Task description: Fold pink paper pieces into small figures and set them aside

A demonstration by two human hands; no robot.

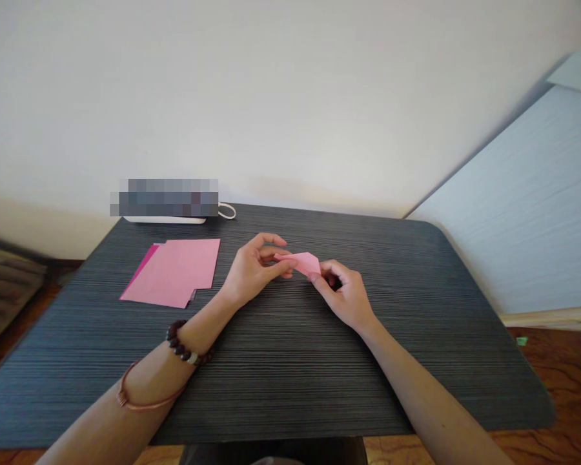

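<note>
A small piece of folded pink paper (306,261) is held just above the table, between my two hands. My left hand (254,268) pinches its left end between thumb and fingers, with the index finger arched above. At the right end, the thumb and curled fingers of my right hand (343,290) grip the paper's edge. The folded piece is narrow, with a slanted left tip and an angled top right corner. Its underside is hidden.
Flat pink paper sheets (174,271), with a darker magenta sheet (138,274) under them, lie on the dark wood-grain table (281,374) to the left. Behind them, a blurred-out object (167,200) on a white base with a cord loop (227,210) stands near the wall.
</note>
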